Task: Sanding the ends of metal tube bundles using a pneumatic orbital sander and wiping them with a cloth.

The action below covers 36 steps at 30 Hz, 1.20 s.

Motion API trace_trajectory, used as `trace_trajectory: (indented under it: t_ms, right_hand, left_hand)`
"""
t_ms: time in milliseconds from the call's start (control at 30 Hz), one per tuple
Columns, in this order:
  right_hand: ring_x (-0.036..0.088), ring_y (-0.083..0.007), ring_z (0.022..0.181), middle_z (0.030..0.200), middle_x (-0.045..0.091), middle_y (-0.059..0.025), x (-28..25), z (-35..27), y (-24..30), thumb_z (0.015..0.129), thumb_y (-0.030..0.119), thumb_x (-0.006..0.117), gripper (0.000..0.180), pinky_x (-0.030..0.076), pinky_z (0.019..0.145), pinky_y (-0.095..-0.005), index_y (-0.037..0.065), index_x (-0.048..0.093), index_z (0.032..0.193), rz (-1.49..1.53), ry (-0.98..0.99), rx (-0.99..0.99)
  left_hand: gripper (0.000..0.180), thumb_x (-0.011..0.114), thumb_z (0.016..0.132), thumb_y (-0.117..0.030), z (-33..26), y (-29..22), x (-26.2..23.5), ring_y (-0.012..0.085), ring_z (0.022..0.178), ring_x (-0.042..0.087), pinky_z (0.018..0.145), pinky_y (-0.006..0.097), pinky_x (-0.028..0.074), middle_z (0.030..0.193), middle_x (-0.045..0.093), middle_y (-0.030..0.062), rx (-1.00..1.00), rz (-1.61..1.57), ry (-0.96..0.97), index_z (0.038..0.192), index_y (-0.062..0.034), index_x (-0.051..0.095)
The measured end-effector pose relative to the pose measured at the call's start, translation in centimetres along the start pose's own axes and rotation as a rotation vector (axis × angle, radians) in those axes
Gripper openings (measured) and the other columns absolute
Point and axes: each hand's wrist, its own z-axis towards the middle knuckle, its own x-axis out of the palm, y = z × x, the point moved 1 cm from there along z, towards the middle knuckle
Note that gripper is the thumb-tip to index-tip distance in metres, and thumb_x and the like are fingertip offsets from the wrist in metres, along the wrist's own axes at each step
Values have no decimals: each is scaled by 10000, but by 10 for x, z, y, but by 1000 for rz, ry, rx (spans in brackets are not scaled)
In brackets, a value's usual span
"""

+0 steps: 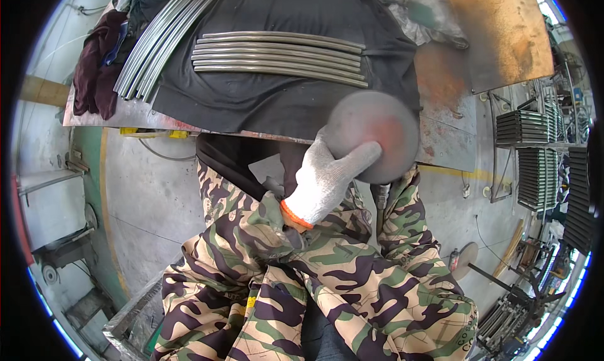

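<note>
- Left hand (324, 178) in a white knit glove with an orange cuff, raised in front of the chest, fingers curled closed over the lower left edge of a round grey disc (373, 136).
- Thumb laid across the disc's face, pointing right; remaining fingers wrapped behind the rim and hidden.
- Disc blurred, grey with a reddish patch near its middle, overlapping the near edge of the workbench (440, 141) in the view.
- Right hand not visible; only a camouflage sleeve (402, 216) rising on the right toward the underside of the disc, so grip there impossible to judge.
- Dark metal shaft (382, 194) just below the disc, between the two sleeves, largely hidden.
- On the bench, a dark cloth (277, 103) spread across the middle, with a row of curved metal tubes (280, 58) lying side by side on it, well apart from the disc.
- Second bundle of longer curved tubes (163, 37) slanting across the cloth's left edge, near a heap of dark purple fabric (94, 65).
- Rusty steel plate (497, 27) at the bench's far right corner.
- Stacks of dark metal racks (535, 153) on the floor to the right.
- Grey concrete floor (151, 191) with a yellow line below the bench.
</note>
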Motion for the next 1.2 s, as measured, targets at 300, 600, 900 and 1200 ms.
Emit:
trace_trajectory:
  t_ms: [300,600,900,1200]
  right_hand:
    - [643,-351,1327,1498,604,-225,81,15,7,1012,541,614,785,535,1124,-521,-1,462,1560,421,184,99]
    - [725,-358,1138,1273,693,-257,110,28,11,926,396,643,658,592,1026,-453,-61,546,1390,233,218,66]
    - [696,-294,1185,1349,671,-220,118,25,17,953,678,574,888,576,1016,-416,-66,505,1432,-196,132,2]
    - [698,-295,1185,1305,683,-203,115,28,17,928,516,677,758,582,1023,-430,-31,523,1431,-128,171,10]
  left_hand:
    - [676,886,912,-274,4,8,-5,173,1092,698,966,324,563,1233,732,125,-72,-20,-61,1402,77,579]
    - [557,798,974,-159,3,7,-14,195,1167,673,1052,343,520,1289,702,117,-170,-312,6,1440,53,579]
    - [480,605,1108,-273,3,39,-56,282,1312,632,1157,450,485,1431,638,147,46,26,177,1492,8,543]
    - [451,596,1115,-273,-3,10,-22,238,1224,670,1093,394,509,1343,684,134,-113,-245,62,1446,31,573]
